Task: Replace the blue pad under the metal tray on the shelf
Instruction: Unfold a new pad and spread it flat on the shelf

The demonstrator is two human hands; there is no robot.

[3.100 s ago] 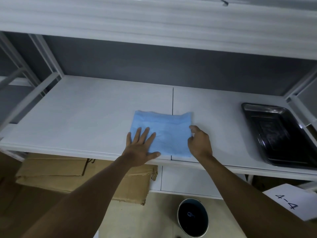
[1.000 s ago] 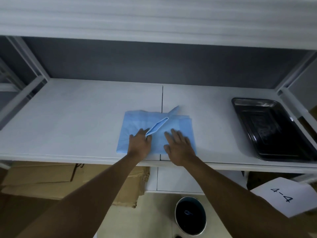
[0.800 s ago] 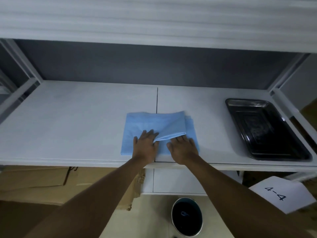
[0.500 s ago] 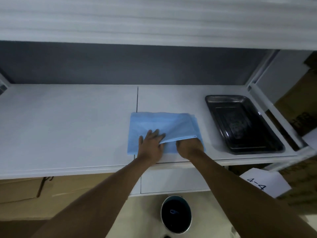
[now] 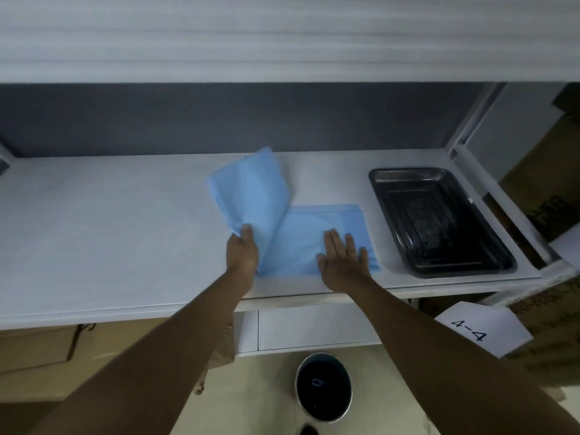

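While right hand (image 5: 342, 262) presses, left hand (image 5: 242, 249) lifts blue pad (image 5: 314, 237) flap upward.

Dark bucket (image 5: 323, 387), "4-4" sheet (image 5: 477, 331), cardboard boxes (image 5: 37, 350)

Dim, cool, even light with a bluish cast falls on the white shelf (image 5: 110, 215), and the recess behind it lies in deep grey shadow. Faint highlights glint on the metal tray (image 5: 439, 221) rim. The wide lens bows straight edges toward the corners, and the whole picture is soft and smeared.
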